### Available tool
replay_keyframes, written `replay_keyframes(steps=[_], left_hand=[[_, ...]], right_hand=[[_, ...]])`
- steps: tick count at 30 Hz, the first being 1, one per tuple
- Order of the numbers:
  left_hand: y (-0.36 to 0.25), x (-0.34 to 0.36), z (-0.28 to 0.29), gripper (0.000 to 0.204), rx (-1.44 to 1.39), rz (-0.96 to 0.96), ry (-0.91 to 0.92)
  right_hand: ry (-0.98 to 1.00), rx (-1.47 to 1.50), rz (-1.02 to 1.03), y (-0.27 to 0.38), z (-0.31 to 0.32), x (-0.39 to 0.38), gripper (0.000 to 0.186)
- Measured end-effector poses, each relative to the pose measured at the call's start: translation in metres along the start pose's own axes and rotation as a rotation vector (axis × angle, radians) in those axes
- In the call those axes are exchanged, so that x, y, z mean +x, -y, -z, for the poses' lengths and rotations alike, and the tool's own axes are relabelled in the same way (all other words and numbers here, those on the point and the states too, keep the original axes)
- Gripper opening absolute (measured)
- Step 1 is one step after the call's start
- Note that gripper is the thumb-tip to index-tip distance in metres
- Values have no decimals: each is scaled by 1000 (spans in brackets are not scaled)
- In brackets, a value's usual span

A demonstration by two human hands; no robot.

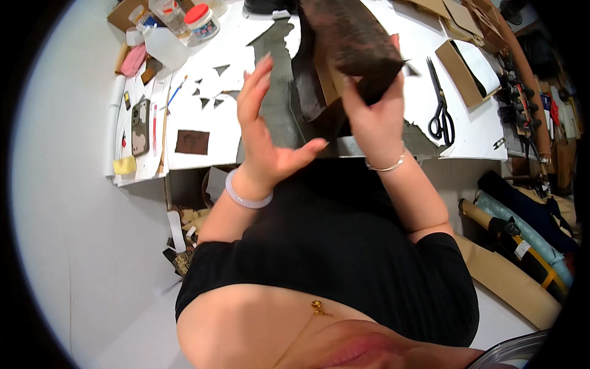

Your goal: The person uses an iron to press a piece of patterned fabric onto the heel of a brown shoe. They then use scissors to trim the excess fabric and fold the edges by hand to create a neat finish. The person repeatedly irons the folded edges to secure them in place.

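My right hand (376, 123) grips the lower end of a dark brown leather piece (350, 37), thumb on the near side and fingers round the far side. The piece is curved over and raised above the table, with a tan strip (327, 67) showing along its inside. My left hand (261, 132) is held up beside it, fingers stretched and thumb apart, with nothing in it. Beneath both hands a grey-green leather sheet (273, 74) with ragged edges lies on the white table (212, 138). What lies under the raised leather is hidden.
Black scissors (439, 117) and an open cardboard box (464, 77) lie at right. Small dark scraps (219, 70), a brown leather square (193, 142), a phone (141, 127) and a blue pen (177, 90) are at left. A red-lidded tub (202, 22) and bottles stand at the far left.
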State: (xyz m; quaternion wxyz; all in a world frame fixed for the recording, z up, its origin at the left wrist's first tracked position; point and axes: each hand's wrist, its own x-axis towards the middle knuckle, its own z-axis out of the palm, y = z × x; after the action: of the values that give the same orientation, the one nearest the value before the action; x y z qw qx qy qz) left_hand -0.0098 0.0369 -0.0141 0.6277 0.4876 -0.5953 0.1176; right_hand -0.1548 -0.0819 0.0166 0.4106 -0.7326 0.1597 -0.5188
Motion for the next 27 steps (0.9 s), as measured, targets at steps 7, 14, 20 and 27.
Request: replay_keyframes(steps=[7, 14, 20, 27], left_hand=[[-13, 38, -2, 75, 116, -73, 292], [-16, 37, 7, 50, 101, -60, 391], [-21, 53, 16, 31, 60, -63, 419], [-17, 54, 15, 20, 64, -122, 409]], right_hand=[[182, -196, 255, -19, -26, -37, 90], [158, -121, 223, -12, -15, -46, 109], [205, -259, 493, -27, 46, -16, 64], [420, -139, 462, -5, 55, 9, 31]])
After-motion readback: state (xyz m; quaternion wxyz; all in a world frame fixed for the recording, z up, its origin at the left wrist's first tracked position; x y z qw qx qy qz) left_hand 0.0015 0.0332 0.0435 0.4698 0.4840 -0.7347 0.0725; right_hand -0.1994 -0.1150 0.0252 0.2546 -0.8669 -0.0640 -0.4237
